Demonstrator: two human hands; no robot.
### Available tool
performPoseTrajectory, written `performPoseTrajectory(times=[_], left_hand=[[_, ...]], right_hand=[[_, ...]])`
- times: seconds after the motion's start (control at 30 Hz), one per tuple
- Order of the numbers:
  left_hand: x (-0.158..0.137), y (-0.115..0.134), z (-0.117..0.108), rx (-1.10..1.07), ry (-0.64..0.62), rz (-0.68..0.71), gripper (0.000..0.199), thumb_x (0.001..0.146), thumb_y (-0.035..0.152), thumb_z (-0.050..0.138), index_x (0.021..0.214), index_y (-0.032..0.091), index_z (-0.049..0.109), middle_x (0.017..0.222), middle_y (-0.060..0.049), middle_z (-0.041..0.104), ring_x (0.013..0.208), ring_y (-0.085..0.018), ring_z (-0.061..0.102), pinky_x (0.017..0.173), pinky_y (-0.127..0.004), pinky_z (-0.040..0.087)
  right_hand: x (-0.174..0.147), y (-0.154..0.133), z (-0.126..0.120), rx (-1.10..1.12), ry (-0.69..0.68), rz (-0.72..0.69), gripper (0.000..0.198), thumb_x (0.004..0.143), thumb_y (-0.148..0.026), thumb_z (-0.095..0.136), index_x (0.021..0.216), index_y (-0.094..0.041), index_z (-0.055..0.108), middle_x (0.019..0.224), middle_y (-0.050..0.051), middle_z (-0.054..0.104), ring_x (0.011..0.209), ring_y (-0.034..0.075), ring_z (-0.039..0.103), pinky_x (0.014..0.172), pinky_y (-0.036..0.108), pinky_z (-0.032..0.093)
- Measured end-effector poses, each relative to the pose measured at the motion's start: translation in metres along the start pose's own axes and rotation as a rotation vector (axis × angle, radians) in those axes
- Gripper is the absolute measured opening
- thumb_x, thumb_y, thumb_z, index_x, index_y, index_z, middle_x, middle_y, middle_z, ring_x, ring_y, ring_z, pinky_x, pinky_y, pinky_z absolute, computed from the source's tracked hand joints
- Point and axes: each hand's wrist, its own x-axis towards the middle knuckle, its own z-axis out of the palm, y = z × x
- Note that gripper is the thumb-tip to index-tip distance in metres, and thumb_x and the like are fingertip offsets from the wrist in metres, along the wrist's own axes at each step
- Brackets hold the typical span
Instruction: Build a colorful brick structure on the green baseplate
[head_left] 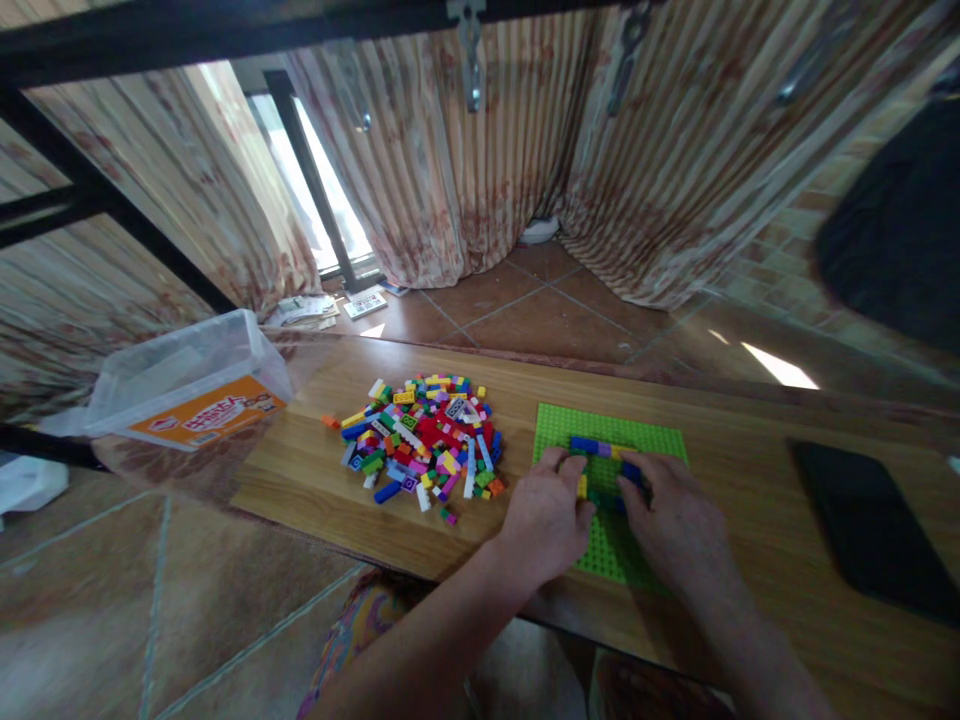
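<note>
On the desk (289, 475), a green baseplate (555, 425) carries a brick frame (602, 449). The left hand (546, 515) and right hand (679, 520) curl about its sides; whether either grip pinches a brick, I can't tell. Loose bricks (435, 435) lie leftward.

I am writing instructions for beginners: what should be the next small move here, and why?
Perhaps use the right hand to press the blue brick beside it onto the green baseplate, before turning to the loose brick pile. That hand is right at this brick, the left hand is also over the plate, and I cannot see whether the brick is fully seated.
</note>
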Motion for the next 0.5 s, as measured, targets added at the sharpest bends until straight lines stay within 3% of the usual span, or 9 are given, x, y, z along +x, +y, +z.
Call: performPoseTrajectory(times=[0.13, 0.33, 0.5], left_hand=[[0.001, 0.000, -0.003, -0.017, 0.008, -0.016, 0.042, 0.084, 0.024, 0.058, 0.124, 0.014, 0.056, 0.125, -0.012, 0.058, 0.105, -0.025, 0.063, 0.095, -0.039, 0.054], [0.004, -0.004, -0.011, -0.022, 0.078, -0.072, 0.036, 0.088, 0.018, 0.048, 0.123, 0.014, 0.058, 0.119, -0.012, 0.065, 0.105, -0.025, 0.065, 0.096, -0.040, 0.053], [0.006, -0.008, -0.017, -0.101, 0.094, -0.121, 0.041, 0.085, 0.008, 0.045, 0.123, 0.013, 0.058, 0.112, -0.012, 0.069, 0.104, -0.022, 0.066, 0.096, -0.037, 0.052]], right_hand=[[0.000, 0.000, -0.002, 0.063, -0.004, 0.019, 0.036, 0.088, -0.037, 0.042, 0.108, -0.017, 0.065, 0.105, 0.013, 0.066, 0.091, 0.027, 0.064, 0.078, 0.042, 0.054], [0.002, 0.001, -0.005, 0.207, -0.029, 0.127, 0.036, 0.084, -0.040, 0.048, 0.105, -0.019, 0.068, 0.093, 0.009, 0.067, 0.068, 0.019, 0.061, 0.064, 0.035, 0.051], [0.014, 0.004, -0.009, 0.260, 0.133, 0.207, 0.036, 0.085, -0.036, 0.045, 0.102, -0.016, 0.069, 0.099, 0.012, 0.069, 0.081, 0.023, 0.064, 0.073, 0.038, 0.053]])
